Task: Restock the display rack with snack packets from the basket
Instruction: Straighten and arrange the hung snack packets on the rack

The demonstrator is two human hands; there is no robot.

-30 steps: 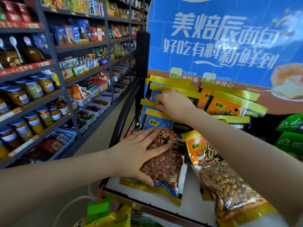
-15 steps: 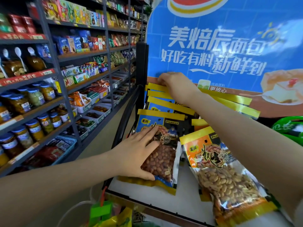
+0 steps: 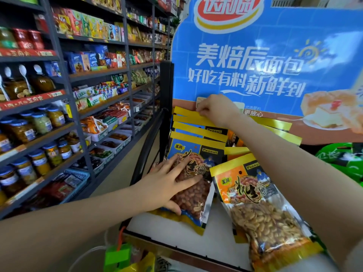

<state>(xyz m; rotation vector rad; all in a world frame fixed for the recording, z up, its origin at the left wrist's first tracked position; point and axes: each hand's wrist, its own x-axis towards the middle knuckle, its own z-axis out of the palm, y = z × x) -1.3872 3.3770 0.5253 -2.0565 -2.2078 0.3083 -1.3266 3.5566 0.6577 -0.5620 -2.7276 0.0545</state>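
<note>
My left hand [image 3: 169, 185] lies spread flat on the front blue peanut packet [image 3: 194, 173]; at one o'clock, my right hand [image 3: 216, 110] pinches a rear packet's yellow top edge [image 3: 184, 112]

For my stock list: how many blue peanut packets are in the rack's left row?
4: front packet under the left hand, two behind it, the rearmost at the right hand. Others may be hidden.
</note>
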